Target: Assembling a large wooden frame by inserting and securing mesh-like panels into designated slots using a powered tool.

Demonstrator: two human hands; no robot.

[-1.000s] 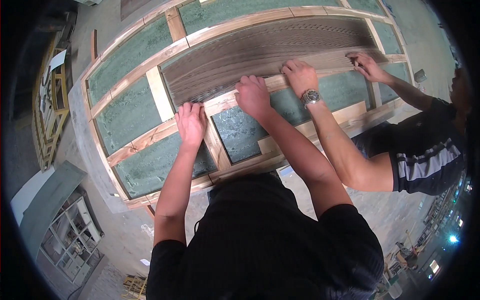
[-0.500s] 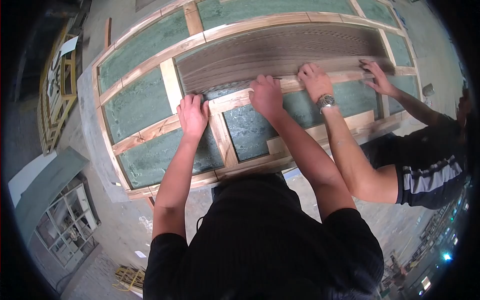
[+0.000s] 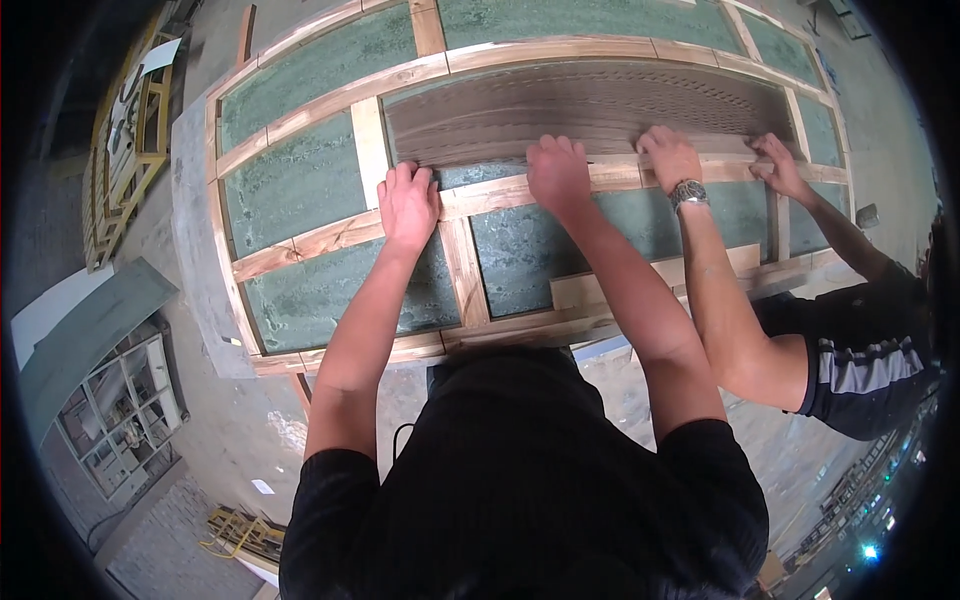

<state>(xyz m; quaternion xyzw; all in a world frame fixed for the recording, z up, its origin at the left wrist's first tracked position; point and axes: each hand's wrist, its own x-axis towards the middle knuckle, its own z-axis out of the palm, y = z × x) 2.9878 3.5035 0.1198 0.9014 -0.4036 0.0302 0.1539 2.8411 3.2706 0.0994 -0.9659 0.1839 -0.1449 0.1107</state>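
Largest, a timber frame (image 3: 400, 78) of rails and cross-pieces, spread wide over a mottled green base panel (image 3: 300, 175). Next, a long grey-brown ridged sheet (image 3: 580, 105), lying in the middle bay beyond the near inner rail (image 3: 490, 200), with a strip of green showing between its near edge and that rail toward the left. Just beside its left end, a pale cross-piece (image 3: 370, 155).

Left hand (image 3: 410, 205) laid over the rail near the sheet's near left corner, with fingers partly bent; no telling from above whether gripping anything. Right hand (image 3: 560, 175) curled more tightly at the rail, with fingertips hidden near the sheet's edge; again, no telling about a hold. Farther right along the same edge, a co-worker's nearer hand (image 3: 672, 160) and farther hand (image 3: 785, 172), the nearer with a metal wristwatch (image 3: 690, 193).

For good handling, by judgement: keep the long edge level across all four hands, spread pressure over several fingers to spare the ridges, square the corner before bearing down, and mind fingertips at the narrow gap beside the wood
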